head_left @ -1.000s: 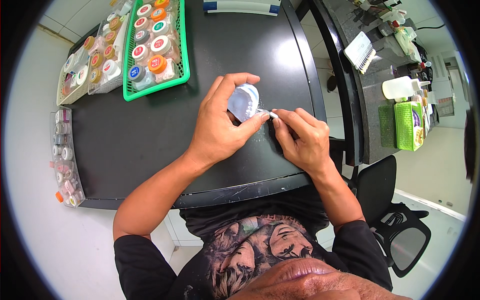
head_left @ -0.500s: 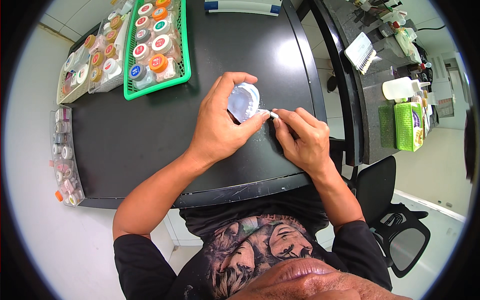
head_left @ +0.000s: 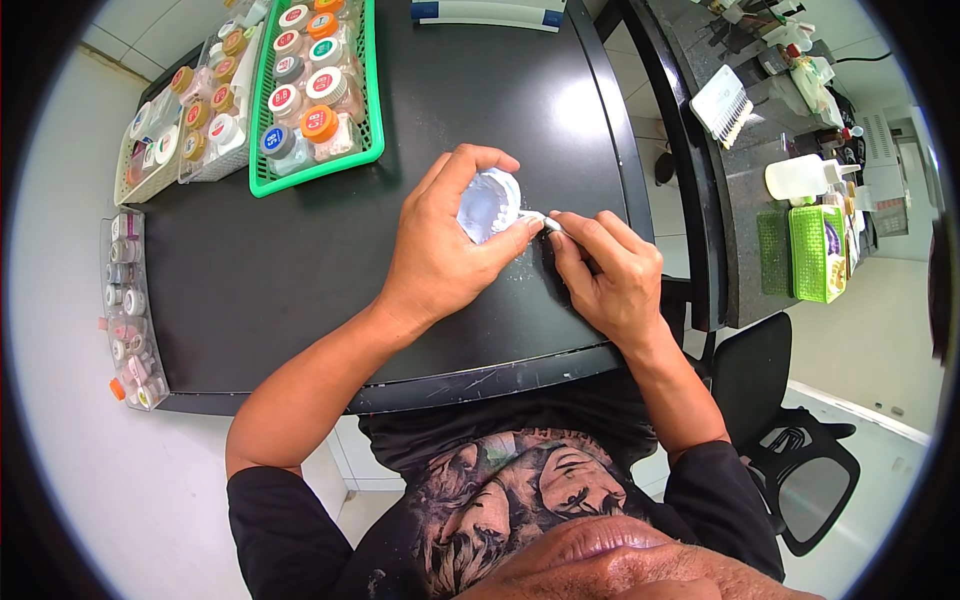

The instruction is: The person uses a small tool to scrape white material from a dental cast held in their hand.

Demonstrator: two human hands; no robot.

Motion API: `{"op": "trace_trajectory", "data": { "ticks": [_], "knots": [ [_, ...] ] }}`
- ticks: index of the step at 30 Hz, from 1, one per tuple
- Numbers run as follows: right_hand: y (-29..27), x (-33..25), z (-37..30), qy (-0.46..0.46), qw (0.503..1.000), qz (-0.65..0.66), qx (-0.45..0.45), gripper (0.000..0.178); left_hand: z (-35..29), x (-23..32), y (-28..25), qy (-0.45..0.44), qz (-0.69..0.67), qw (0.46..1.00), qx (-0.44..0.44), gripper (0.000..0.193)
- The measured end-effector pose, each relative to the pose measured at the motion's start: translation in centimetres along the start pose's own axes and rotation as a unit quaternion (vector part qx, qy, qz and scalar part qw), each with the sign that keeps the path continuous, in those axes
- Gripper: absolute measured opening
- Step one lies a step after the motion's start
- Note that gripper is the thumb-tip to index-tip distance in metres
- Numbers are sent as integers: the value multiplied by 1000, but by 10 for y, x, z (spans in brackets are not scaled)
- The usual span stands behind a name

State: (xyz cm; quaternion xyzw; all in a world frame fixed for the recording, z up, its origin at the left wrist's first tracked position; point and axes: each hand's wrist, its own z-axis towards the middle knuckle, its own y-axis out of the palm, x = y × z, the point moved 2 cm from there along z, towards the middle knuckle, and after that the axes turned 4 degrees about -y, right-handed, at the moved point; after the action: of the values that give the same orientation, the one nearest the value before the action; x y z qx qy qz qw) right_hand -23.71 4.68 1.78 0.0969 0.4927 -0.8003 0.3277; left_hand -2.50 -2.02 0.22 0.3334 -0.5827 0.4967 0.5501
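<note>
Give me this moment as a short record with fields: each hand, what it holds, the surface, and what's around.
Left hand: grips a small round translucent container, tilted, opening facing the camera
Right hand: fingertips pinch a small white piece at the container's rim
Surface: black table
Far left: green basket of small jars with coloured lids
Left edge: clear trays of small bottles
Right: black office chair

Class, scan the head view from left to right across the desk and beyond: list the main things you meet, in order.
Clear organiser of small pots → green basket of jars → left hand holding a small white container → right hand → green box on the side counter.
</note>
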Motion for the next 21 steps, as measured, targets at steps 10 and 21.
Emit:
{"op": "trace_trajectory", "data": {
  "ticks": [10,21],
  "knots": [
    [0,1,-2,5,1000,9,-4,16,-1,1,-1,11,7,1000,-5,58],
    [0,1,-2,6,1000,0,-10,16,0,2,-2,14,8,1000,-11,56]
  ]
}}
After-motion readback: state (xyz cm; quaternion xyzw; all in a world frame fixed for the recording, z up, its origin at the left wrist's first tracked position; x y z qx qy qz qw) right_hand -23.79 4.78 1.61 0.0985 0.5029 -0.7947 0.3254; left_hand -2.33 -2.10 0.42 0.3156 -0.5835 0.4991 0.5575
